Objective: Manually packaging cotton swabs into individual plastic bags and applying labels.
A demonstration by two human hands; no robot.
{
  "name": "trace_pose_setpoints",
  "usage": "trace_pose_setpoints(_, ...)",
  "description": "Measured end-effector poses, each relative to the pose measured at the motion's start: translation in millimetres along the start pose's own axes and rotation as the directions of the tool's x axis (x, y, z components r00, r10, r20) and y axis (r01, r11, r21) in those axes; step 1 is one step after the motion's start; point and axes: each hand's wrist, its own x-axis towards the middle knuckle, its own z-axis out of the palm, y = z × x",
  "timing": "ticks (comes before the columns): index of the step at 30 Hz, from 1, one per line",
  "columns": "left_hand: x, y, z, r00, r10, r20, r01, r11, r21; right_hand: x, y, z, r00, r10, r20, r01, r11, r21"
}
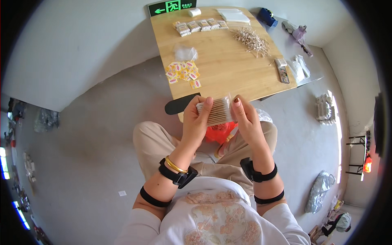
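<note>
In front of the table's near edge, my left hand [195, 118] is closed around a flat bundle of cotton swabs [217, 112], its thumb on top. The swabs lie side by side, and clear plastic shows at their right end. My right hand [247, 120] pinches the edge of this clear plastic bag [234, 107] between thumb and fingers. How far the bag covers the swabs I cannot tell. Beyond my hands, a heap of small yellow and white cards [181, 71] lies on the wooden table [224, 67], with crumpled clear bags [186, 53] behind it.
Along the table's far side sit several filled swab packs [200, 26], a white roll [194, 12] and flat plastic bags [234, 16]. Loose swabs [253, 41] are heaped at the right, near a dark rectangular object [282, 74]. A blue tape dispenser [268, 17] stands behind. Below my hands hangs a red bag [218, 133].
</note>
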Motion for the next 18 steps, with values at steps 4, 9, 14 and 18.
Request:
trace_pose_setpoints(4, 8, -34, -3, 0.997, 0.008, -0.082, -0.010, 1.000, -0.025, 8, 25, 19, 0.992, 0.056, -0.112, -0.063, 0.996, -0.061)
trace_pose_setpoints(9, 12, -60, -14, 0.959, -0.273, -0.079, 0.246, 0.936, -0.253, 10, 45, 38, 0.982, 0.135, -0.134, -0.140, 0.990, -0.029)
trace_pose_setpoints(14, 34, -92, -37, 0.911, -0.402, 0.088, 0.402, 0.822, -0.404, 33, 69, 39, 0.990, 0.104, -0.096, -0.120, 0.977, -0.179)
trace_pose_setpoints(18, 52, -97, -62, 0.831, -0.532, -0.164, 0.521, 0.847, -0.109, 70, 119, 19, 0.991, -0.103, -0.079, 0.043, 0.836, -0.548)
